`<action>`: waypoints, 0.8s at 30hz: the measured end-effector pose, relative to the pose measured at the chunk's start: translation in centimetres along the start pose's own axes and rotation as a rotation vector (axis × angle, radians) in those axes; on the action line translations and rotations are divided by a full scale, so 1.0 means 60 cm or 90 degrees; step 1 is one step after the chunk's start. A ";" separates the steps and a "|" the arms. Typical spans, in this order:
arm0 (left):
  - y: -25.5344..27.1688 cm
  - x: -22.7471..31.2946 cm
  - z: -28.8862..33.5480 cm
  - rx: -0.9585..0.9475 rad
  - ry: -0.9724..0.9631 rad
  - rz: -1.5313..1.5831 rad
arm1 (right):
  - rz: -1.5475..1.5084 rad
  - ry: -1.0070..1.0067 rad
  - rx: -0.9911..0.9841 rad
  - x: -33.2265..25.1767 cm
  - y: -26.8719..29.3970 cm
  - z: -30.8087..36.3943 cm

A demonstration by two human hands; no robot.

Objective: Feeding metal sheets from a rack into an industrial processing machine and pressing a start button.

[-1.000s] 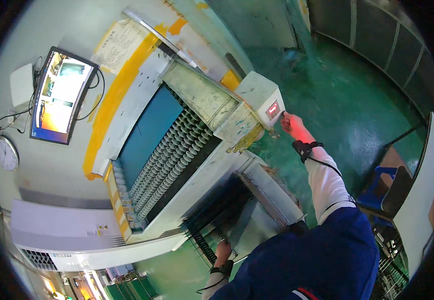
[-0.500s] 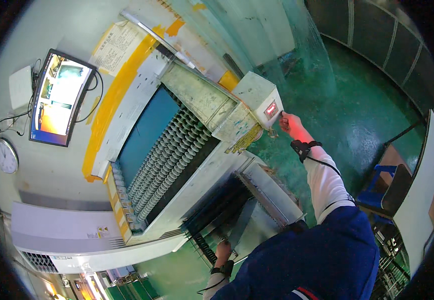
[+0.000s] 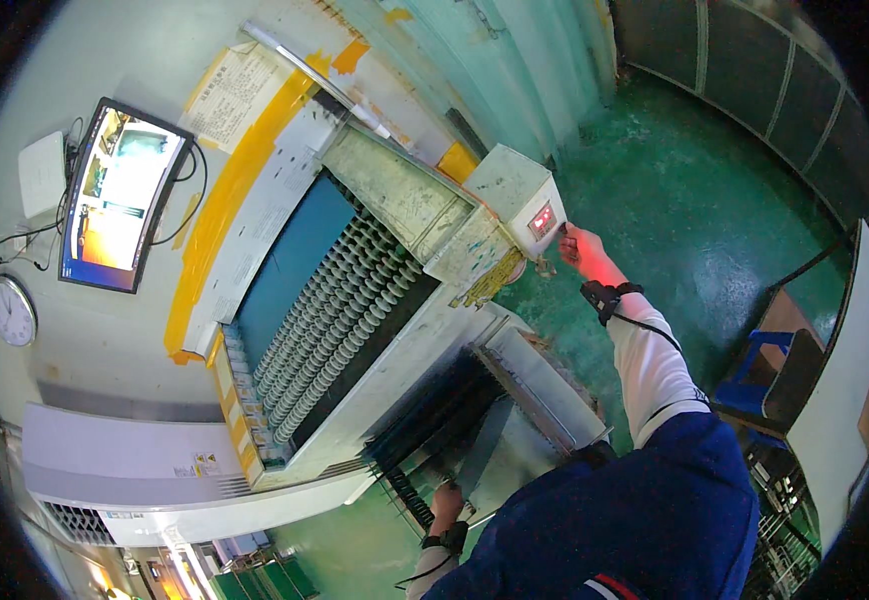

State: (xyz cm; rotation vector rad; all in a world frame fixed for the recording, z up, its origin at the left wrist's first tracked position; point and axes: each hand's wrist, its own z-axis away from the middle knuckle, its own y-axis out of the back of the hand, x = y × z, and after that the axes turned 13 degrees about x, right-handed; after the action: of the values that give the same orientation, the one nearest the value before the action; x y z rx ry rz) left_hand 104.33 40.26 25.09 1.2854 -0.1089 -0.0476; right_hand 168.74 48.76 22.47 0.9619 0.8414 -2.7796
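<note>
My right hand [image 3: 587, 250] reaches out to a small pale control box [image 3: 527, 200] with a red-lit display [image 3: 542, 219]. Its fingers are bent and pinched together at the lower right corner of the box's face, on a small dark part too tiny to make out. Low in the picture, my left hand [image 3: 447, 507] is closed at the edge of a dark slotted rack [image 3: 410, 495]; what its fingers grip is hidden. Beside the box lies the machine's conveyor bed, with rows of grey roller discs [image 3: 340, 310] and a blue sheet-like surface [image 3: 295, 255] behind them.
A translucent strip curtain [image 3: 525, 70] hangs beyond the box. On the wall are a monitor [image 3: 123, 195] and a round clock [image 3: 12, 310]. A grey metal cabinet [image 3: 545, 390] stands below the conveyor. To the right are a blue stool [image 3: 750, 385] and a white-topped table [image 3: 840, 400].
The strip curtain has swung and now covers the gap that showed beyond the box. The lit display looks different. Both hands stay nearly where they were.
</note>
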 end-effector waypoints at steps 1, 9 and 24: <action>-0.001 -0.002 0.001 0.000 -0.013 -0.006 | 0.001 -0.001 -0.001 0.000 -0.003 0.004; 0.008 0.007 0.007 0.001 -0.018 0.009 | 0.000 0.017 0.050 -0.004 -0.003 0.016; 0.021 0.018 0.008 -0.031 0.010 0.024 | -0.012 0.013 0.041 -0.009 -0.013 0.025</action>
State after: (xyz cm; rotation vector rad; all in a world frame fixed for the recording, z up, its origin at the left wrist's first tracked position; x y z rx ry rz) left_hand 105.33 40.05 26.48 1.2352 -0.1175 -0.0080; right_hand 168.15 48.56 24.11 0.9993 0.7722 -2.8333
